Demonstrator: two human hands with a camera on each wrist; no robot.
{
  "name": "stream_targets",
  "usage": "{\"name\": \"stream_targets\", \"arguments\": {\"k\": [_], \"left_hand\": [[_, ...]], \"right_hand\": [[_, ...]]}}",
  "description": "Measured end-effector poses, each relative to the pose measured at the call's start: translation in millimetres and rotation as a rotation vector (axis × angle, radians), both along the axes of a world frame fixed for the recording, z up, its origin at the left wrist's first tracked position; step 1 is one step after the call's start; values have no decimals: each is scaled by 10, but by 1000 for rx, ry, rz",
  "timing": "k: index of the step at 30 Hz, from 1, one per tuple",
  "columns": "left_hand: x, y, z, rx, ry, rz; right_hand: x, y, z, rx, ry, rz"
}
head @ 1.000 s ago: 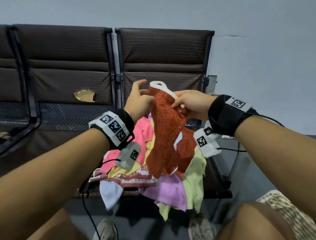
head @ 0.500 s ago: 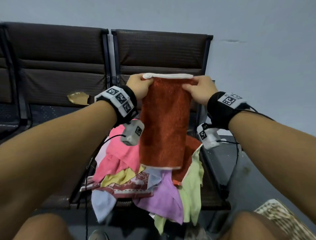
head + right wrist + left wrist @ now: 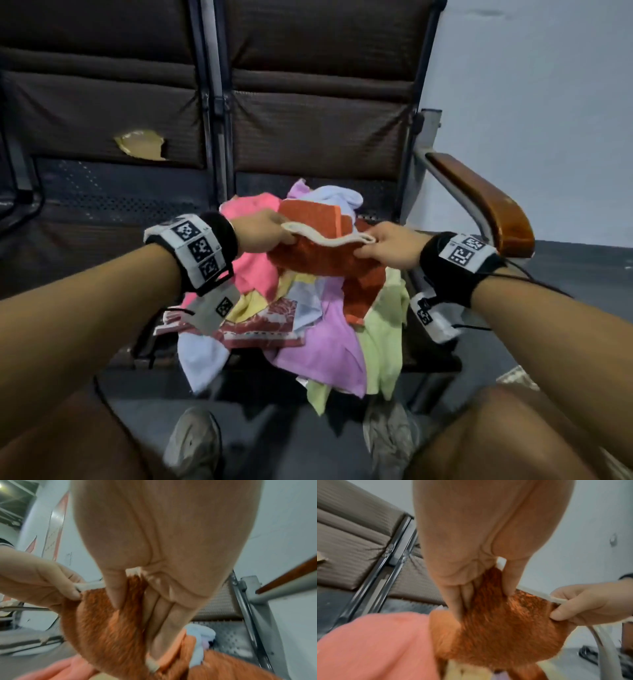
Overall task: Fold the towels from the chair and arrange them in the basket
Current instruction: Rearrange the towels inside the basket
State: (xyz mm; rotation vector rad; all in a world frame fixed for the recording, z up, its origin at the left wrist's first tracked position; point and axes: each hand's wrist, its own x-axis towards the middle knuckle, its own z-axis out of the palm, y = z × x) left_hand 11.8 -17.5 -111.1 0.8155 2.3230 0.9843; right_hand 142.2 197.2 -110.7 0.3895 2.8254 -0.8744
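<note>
Head view looks forward and down from above both forearms. Each wrist view looks along its palm, very close, toward the fingers (image 3: 510, 577). All three share the rust-orange terry towel with white edging (image 3: 318, 260) pinched between the fingers (image 3: 113, 591); each wrist view shows the opposite hand.

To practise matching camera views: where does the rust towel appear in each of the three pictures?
Head: rust towel at centre, over the pile.
Left wrist: lower centre-right, below the fingers.
Right wrist: lower centre-left.
Shared landmark: its white hem, stretched between both hands.
</note>
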Motion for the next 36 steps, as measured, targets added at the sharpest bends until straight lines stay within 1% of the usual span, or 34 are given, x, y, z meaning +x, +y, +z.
{"name": "stream_targets", "arguments": {"k": [1, 2, 4, 5, 6, 8, 10, 13, 15, 19, 21, 23, 26, 27, 29, 30, 31, 32, 34, 36], "left_hand": [[46, -79, -170, -94, -53, -42], [86, -147, -299, -151, -139, -80], [155, -235, -481, -209, -303, -131], [171, -255, -543, -227, -347, -143], [175, -254, -581, -237, -372, -146], [156, -213, -623, -218, -392, -133], [106, -131, -621, -156, -382, -120], [-21, 16, -598, -70, -358, -88], [-142, 123, -632, -25, -314, -8], [-364, 305, -861, 87, -46, 252], [-411, 345, -968, 78, 102, 306], [-430, 375, -1069, 14, 219, 312], [-471, 416, -1122, -45, 244, 320], [-456, 392, -1106, -28, 260, 351], [-375, 307, -1056, 94, 354, 375], [-315, 260, -1035, 151, 386, 329], [-245, 210, -1015, 174, 374, 239], [-178, 158, -1002, 151, 326, 122], [-74, 51, -1038, 14, 238, -98], [-8, -47, -1109, -106, 248, -224]], "right_hand": [[56, -30, -153, -60, -112, 10], [112, -55, -285, -161, -204, -10], [215, -97, -498, -402, -356, -78], [250, -110, -566, -461, -416, -92], [270, -112, -608, -476, -459, -93], [252, -88, -654, -483, -474, -102], [155, -29, -667, -499, -386, -139], [-41, 82, -684, -473, -164, -194], [-176, 148, -728, -449, -58, -265], [-386, 248, -920, -242, 167, -390], [-484, 252, -995, -186, 253, -412], [-507, 205, -1007, -119, 282, -365], [-436, 141, -1013, 129, 315, -217], [-388, 84, -997, 169, 316, -151], [-289, -38, -981, 169, 292, 1], [-245, -85, -980, 162, 251, 66], [-198, -120, -985, 167, 199, 120], [-154, -139, -999, 183, 147, 163], [-70, -127, -1073, 224, 82, 210], [0, -117, -1161, 255, 33, 238]]}}
